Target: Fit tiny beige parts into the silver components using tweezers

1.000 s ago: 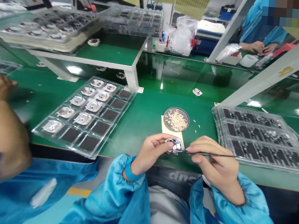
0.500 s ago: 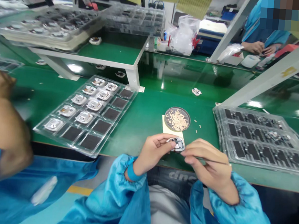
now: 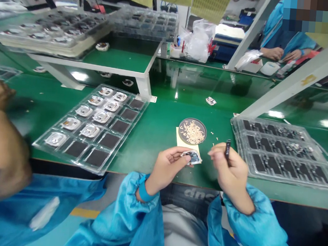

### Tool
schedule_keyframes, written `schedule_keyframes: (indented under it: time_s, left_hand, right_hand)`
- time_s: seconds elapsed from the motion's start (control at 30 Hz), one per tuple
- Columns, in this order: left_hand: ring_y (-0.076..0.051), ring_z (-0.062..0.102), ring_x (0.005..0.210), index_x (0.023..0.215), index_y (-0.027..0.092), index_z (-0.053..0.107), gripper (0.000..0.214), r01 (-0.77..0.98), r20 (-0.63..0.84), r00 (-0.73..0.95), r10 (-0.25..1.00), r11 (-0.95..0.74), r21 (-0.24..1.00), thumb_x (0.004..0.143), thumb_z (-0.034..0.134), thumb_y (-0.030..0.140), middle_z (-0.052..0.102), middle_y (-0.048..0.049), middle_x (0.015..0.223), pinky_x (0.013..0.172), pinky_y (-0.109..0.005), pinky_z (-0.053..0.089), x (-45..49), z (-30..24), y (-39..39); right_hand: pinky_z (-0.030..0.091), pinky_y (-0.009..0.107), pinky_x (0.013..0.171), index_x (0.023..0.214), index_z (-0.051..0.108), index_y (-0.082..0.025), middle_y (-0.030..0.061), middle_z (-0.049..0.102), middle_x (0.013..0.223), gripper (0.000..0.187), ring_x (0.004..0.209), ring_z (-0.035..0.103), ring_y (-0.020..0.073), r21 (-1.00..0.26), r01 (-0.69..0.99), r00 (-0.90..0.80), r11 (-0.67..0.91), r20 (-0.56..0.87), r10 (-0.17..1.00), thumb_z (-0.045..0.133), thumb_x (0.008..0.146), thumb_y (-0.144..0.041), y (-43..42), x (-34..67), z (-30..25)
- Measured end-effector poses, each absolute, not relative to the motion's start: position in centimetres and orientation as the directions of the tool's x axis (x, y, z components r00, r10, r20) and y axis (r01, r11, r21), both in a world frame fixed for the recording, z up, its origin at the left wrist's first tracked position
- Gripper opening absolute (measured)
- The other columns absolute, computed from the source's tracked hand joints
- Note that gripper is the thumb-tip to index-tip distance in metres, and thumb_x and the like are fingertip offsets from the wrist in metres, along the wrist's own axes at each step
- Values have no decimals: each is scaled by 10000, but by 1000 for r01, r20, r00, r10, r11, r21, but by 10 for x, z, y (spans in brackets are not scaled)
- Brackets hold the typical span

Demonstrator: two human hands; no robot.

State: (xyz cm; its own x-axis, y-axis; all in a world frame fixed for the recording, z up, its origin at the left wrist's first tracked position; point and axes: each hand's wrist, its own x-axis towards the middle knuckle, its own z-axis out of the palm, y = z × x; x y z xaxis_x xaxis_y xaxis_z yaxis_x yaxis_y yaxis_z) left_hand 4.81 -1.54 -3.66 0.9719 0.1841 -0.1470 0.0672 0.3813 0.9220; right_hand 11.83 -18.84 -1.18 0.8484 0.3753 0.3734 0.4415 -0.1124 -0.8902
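My left hand (image 3: pixel 169 166) pinches a small electronic module (image 3: pixel 192 157) with a metal-edged, dark face between thumb and fingers. My right hand (image 3: pixel 230 168) stands apart from it to the right, gripping slim black tweezers (image 3: pixel 228 150) held upright. Just beyond the module lies a pale yellow paper card (image 3: pixel 181 139), partly under a round mesh dish (image 3: pixel 192 131) heaped with pale bits. A few loose bits lie on the green bench (image 3: pixel 157 137) beside the dish.
A transparent tray (image 3: pixel 89 128) of metal-cased parts lies to the left, and a stack of transparent trays (image 3: pixel 281 153) with black pieces to the right. A co-worker's arm (image 3: pixel 0 144) intrudes at left. A white-legged shelf (image 3: pixel 120 68) holding more trays spans the bench behind.
My right hand has drawn back rightward from the module, and the tweezers have swung from lying flat to upright. My left hand still holds the module.
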Motion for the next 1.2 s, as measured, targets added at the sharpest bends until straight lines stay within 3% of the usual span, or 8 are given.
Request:
schedule_keyframes:
  time_s: [0.03, 0.1, 0.2, 0.4, 0.57, 0.67, 1.07, 1.2]
  left_hand:
    - [-187, 720, 803, 1056, 108, 737, 306, 44, -121, 971, 205, 344, 938, 848, 761, 332, 766, -116, 982, 721, -278, 561, 48, -37, -17]
    - [-190, 716, 897, 1091, 138, 743, 271, 6, -68, 969, 236, 252, 968, 883, 725, 311, 760, -99, 1049, 812, -289, 561, 47, -39, -21]
    - [-186, 696, 974, 1142, 194, 750, 247, -19, -4, 964, 264, 87, 996, 925, 674, 284, 750, -62, 1108, 862, -280, 539, 45, -42, -26]
    - [-189, 674, 993, 1168, 215, 747, 256, -25, 39, 949, 313, -50, 998, 950, 632, 282, 740, -49, 1144, 872, -283, 525, 43, -46, -27]
    - [-180, 669, 957, 1176, 214, 740, 259, -40, 76, 944, 322, -117, 992, 952, 622, 271, 733, -54, 1138, 850, -281, 521, 44, -46, -26]
    - [-169, 653, 959, 1223, 221, 720, 299, -78, 126, 947, 296, -168, 983, 937, 636, 234, 717, -52, 1165, 848, -270, 508, 44, -44, -26]
    - [-150, 617, 826, 1133, 194, 770, 251, -78, 119, 924, 363, -126, 989, 911, 661, 237, 716, -54, 961, 757, -248, 494, 48, -42, -25]
    - [-181, 659, 876, 1143, 171, 762, 292, 16, -38, 949, 314, 73, 997, 882, 707, 290, 741, -81, 1056, 775, -273, 528, 51, -44, -17]
  right_hand:
    - [342, 255, 504, 986, 676, -185, 14, 553, 755, 142, 560, 433, 107, -917, 368, 872, -156, 282, 400, 664, 929, -314, -185, 118, -16]
    - [257, 238, 468, 1058, 683, -175, -49, 431, 622, 304, 492, 292, 81, -948, 248, 891, -199, 143, 431, 784, 821, -337, -179, 118, -24]
    - [253, 234, 488, 989, 698, -153, -77, 330, 550, 330, 502, 269, 83, -964, 147, 921, -223, 51, 387, 828, 763, -355, -172, 116, -33]
    - [275, 234, 505, 986, 741, -150, -58, 397, 564, 324, 522, 293, 86, -960, 149, 921, -239, 46, 388, 826, 762, -370, -170, 121, -35]
    - [299, 254, 515, 844, 733, -147, 14, 602, 713, 283, 550, 364, 96, -955, 203, 896, -214, 93, 434, 796, 799, -419, -169, 123, -35]
    - [319, 254, 519, 820, 689, -150, 16, 591, 702, 313, 560, 400, 107, -970, 178, 900, -168, 91, 426, 789, 801, -446, -166, 123, -37]
    - [289, 238, 486, 738, 605, -153, -24, 479, 590, 430, 524, 347, 95, -980, 90, 897, -178, 2, 442, 812, 730, -530, -156, 129, -37]
    - [312, 242, 486, 826, 696, -141, -7, 530, 592, 397, 519, 393, 105, -958, 144, 881, -248, 10, 474, 763, 791, -531, -158, 133, -39]
